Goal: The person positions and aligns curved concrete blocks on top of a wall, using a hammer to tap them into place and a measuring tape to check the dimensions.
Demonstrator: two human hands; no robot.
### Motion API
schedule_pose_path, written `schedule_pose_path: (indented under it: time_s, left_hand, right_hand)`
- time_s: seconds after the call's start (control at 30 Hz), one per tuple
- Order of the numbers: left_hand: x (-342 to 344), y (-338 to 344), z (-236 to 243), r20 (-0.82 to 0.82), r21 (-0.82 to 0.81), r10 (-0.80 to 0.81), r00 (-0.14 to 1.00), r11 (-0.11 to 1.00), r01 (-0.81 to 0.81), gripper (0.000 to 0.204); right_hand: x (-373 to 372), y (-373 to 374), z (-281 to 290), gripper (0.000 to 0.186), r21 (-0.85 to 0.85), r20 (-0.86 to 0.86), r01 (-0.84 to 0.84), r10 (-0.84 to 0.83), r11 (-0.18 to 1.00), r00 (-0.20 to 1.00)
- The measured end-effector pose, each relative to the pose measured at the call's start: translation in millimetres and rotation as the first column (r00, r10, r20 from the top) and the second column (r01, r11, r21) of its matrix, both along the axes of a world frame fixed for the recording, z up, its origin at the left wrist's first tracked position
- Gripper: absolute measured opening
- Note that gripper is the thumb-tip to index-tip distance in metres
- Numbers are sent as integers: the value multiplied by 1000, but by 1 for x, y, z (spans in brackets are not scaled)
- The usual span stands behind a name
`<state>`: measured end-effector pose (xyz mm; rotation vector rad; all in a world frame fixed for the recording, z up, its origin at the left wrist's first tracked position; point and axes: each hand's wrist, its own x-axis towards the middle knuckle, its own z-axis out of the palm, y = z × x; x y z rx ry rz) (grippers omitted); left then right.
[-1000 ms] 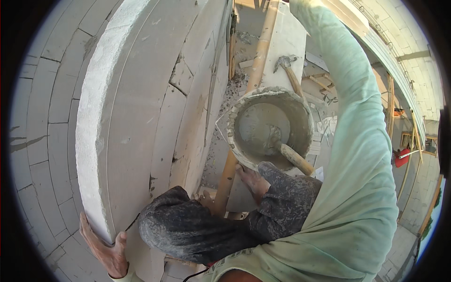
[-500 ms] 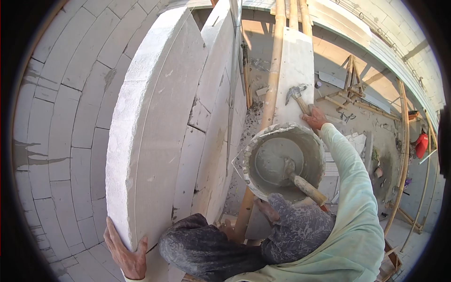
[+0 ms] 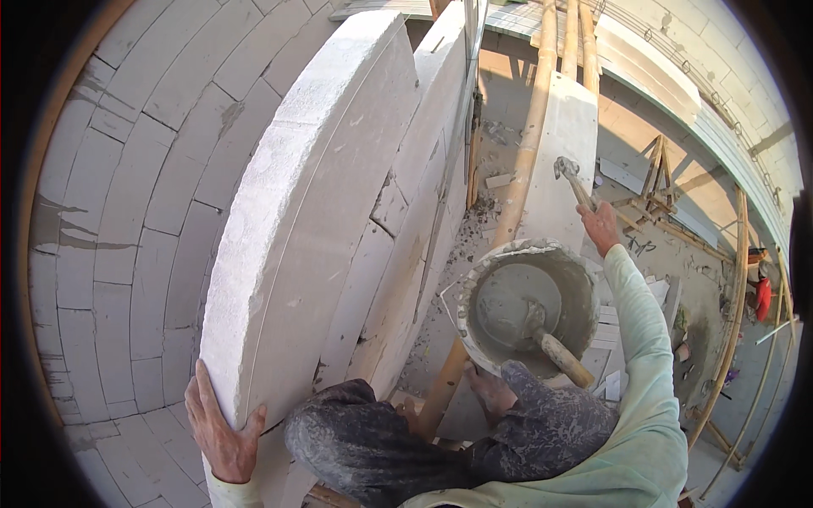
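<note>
My right hand point(image 3: 600, 225) is wrapped round the wooden handle of a claw hammer point(image 3: 569, 169), its head raised above the pale plank beyond the bucket. Nearer me stands a mortar-crusted bucket point(image 3: 471, 298) with grey mix at the bottom. A trowel or scoop with a wooden handle point(image 3: 566, 360) leans in it, its blade partly in the mix. My left hand point(image 3: 222, 427) rests with fingers spread on the near end of a long white block point(image 3: 246, 279), thumb on its inner side and fingers on its outer side. The block's rough upper edge faces up.
A block wall point(image 3: 118, 220) rises on the left. Bamboo poles point(image 3: 532, 127) and a pale plank point(image 3: 559, 118) run away from me beside the bucket. A wooden trestle point(image 3: 656, 178) and rubble are on the floor below. Upright poles point(image 3: 730, 313) and a red item point(image 3: 763, 298) are at right.
The hammer has come up off the plank in my right hand, away from the bucket rim. My left hand stays on the block. The whole view has shifted slightly.
</note>
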<state>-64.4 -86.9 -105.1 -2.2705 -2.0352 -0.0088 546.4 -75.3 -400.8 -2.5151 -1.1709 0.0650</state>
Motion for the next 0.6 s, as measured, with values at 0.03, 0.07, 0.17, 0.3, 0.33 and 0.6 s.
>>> schedule_pose_path:
  time_s: [0.03,0.07,0.17,0.3,0.33,0.6]
  left_hand:
    - [-3,-1,2,-17,4,-32,999,999,32,96]
    - [-4,-2,3,-25,4,-71,997,997,71,95]
    - [-1,1,4,-36,7,-96,995,995,96,99]
    - [-3,-1,5,-46,-18,-53,998,998,52,100]
    - [-4,-2,5,-36,-14,-34,999,999,34,100]
    - [-10,-4,2,-71,9,-39,997,999,40,105]
  right_hand:
    - [-21,16,41,33,59,-365,16,7,998,931]
    - [-40,27,84,30,88,-674,56,18,995,739]
    - [-86,54,174,27,319,-616,-64,259,945,744]
    - [-141,93,266,26,627,-401,-309,637,715,658]
    - [-158,98,290,26,677,-297,-371,697,636,653]
    - [-218,136,363,34,757,-235,-582,955,297,181]
